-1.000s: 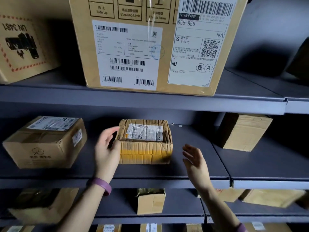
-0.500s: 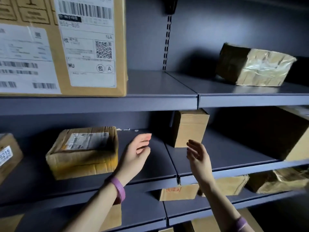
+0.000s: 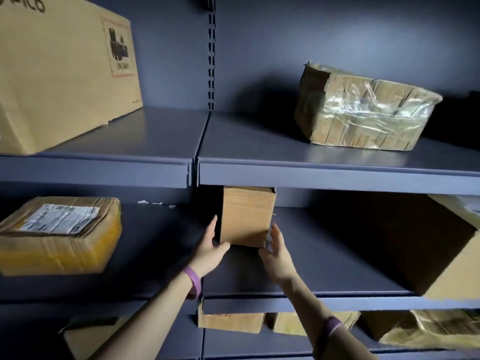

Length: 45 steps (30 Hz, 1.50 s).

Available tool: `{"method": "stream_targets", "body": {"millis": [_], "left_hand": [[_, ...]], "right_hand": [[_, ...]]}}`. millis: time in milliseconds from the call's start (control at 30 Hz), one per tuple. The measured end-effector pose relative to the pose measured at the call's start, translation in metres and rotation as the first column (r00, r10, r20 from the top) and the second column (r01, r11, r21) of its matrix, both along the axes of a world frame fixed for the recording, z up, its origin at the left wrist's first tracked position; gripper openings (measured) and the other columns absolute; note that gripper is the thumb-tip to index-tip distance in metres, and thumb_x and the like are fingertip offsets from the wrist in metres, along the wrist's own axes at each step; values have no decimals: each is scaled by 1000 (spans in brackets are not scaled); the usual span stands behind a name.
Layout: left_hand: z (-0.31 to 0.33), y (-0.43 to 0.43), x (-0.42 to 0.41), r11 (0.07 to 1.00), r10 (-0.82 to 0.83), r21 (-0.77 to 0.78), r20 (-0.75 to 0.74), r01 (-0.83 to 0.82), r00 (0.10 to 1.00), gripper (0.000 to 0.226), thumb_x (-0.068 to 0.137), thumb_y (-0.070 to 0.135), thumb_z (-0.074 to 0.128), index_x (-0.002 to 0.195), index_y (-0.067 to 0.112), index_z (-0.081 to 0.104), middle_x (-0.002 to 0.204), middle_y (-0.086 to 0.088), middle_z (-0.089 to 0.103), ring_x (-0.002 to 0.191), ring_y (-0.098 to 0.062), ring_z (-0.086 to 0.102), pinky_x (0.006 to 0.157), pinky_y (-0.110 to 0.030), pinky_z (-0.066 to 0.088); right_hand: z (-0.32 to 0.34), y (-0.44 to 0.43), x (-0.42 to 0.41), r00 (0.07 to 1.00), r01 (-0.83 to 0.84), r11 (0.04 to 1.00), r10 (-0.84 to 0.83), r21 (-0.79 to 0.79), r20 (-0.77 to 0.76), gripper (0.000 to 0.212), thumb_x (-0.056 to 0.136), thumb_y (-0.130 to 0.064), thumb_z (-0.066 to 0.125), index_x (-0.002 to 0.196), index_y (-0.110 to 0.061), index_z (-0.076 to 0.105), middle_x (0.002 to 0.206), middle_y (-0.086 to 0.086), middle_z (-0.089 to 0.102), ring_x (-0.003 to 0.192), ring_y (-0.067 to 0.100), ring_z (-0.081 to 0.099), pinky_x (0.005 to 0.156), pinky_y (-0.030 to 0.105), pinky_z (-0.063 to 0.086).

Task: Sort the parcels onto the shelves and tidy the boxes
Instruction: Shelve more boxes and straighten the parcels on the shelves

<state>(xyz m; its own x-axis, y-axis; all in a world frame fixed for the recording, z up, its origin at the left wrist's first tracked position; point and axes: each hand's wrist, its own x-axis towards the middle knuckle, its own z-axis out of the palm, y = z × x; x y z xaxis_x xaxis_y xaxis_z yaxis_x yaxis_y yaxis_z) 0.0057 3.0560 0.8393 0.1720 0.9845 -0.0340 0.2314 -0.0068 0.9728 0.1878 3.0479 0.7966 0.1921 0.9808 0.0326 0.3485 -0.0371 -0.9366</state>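
A small upright cardboard box (image 3: 246,216) stands on the middle shelf (image 3: 311,302), just right of the joint between two shelf bays. My left hand (image 3: 211,249) lies against its lower left side, fingers along the side and thumb at the front bottom corner. My right hand (image 3: 276,255) is at its lower right corner with fingers spread, touching or almost touching the box. A flat taped parcel with a white label (image 3: 59,237) lies on the same shelf level at the left.
A big printed carton (image 3: 59,74) stands on the upper shelf at left, and a plastic-wrapped parcel (image 3: 363,110) at right. A large box (image 3: 452,261) fills the middle shelf's right end. Several boxes (image 3: 228,322) sit on the shelf below.
The view swung right, away from the labelled parcel. Both hands left that parcel, travelled right and reached the small upright box, one on each side of it.
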Motion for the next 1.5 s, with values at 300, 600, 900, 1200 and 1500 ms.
{"method": "stream_targets", "body": {"millis": [300, 600, 900, 1200, 1500], "left_hand": [[1, -24, 3, 998, 61, -7, 142, -60, 988, 68, 93, -5, 50, 150, 20, 23, 135, 4, 39, 119, -9, 42, 89, -15, 39], [17, -50, -16, 988, 151, -88, 378, -126, 914, 53, 97, 0, 47, 145, 21, 39, 137, -4, 53, 115, -17, 54, 97, -37, 47], [14, -65, -32, 982, 101, 104, 425, -159, 900, 33, 91, 7, 57, 111, 31, 68, 110, 9, 71, 110, -10, 62, 92, -27, 47], [18, -102, -22, 868, -132, 492, 103, 64, 986, 35, 86, -1, 60, 92, 29, 78, 105, 12, 71, 101, -8, 66, 82, -19, 52], [24, -102, -16, 909, -6, 410, 186, -72, 982, 14, 82, 21, 58, 87, 28, 69, 90, 7, 67, 85, -14, 61, 74, -21, 47]], "right_hand": [[13, -39, -18, 996, 79, 947, -84, 311, 4, 42, 96, -9, 57, 130, -34, 54, 128, -13, 57, 124, 5, 53, 105, 22, 42], [13, -101, -60, 938, 50, 791, -246, 609, 243, 43, 78, -33, 79, 120, -29, 67, 142, 1, 43, 129, 18, 40, 104, 34, 38], [17, -96, -53, 923, 174, 882, 9, 438, -385, 30, 91, -37, 61, 119, -34, 50, 132, -13, 57, 124, 13, 55, 95, 34, 53], [25, -70, -24, 731, 228, 961, -65, 154, -679, 33, 107, -16, 29, 109, -12, 62, 99, 9, 66, 83, 19, 59, 64, 28, 51], [19, -65, -15, 799, 201, 957, -37, 208, -601, 30, 104, -3, 32, 95, -10, 60, 72, 1, 61, 58, 14, 50, 51, 27, 46]]}}
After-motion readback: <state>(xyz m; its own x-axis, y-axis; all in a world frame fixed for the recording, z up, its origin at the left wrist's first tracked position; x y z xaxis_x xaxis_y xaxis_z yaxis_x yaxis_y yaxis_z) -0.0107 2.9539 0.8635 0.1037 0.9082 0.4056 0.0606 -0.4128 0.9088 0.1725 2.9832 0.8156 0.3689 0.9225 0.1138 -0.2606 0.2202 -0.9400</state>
